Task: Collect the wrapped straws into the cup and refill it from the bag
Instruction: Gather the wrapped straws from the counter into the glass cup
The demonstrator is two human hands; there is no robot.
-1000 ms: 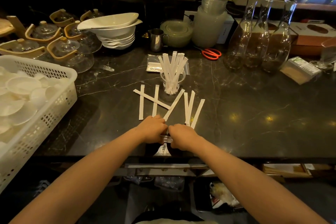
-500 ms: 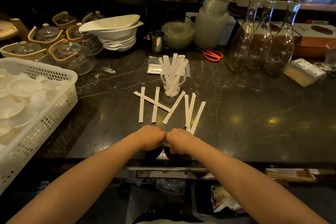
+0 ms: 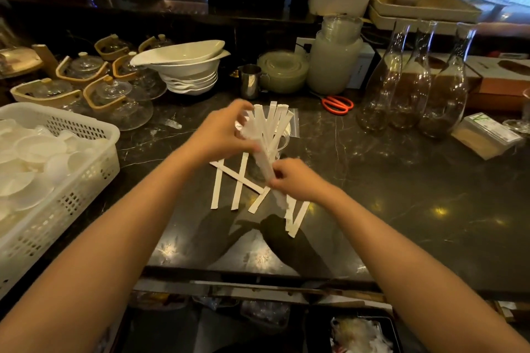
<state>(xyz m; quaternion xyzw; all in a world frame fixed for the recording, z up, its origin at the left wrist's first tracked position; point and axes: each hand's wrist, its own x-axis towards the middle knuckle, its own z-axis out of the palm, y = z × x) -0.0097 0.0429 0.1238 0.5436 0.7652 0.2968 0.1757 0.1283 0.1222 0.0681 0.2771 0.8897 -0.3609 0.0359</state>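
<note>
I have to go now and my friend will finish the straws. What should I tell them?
Left hand and right hand together hold a small bundle of wrapped straws, raised in front of the cup.
The cup already has straws standing in it.
Loose straws lie flat on the counter near the cup.
Left: drop the bundle in, gather the loose ones, refill from the bag behind the cup.

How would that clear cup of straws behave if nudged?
The cup would probably tip easily: its straws stand tall above the rim. It looks thin and clear, so likely light. It might also slide, since the counter looks glossy.
</note>
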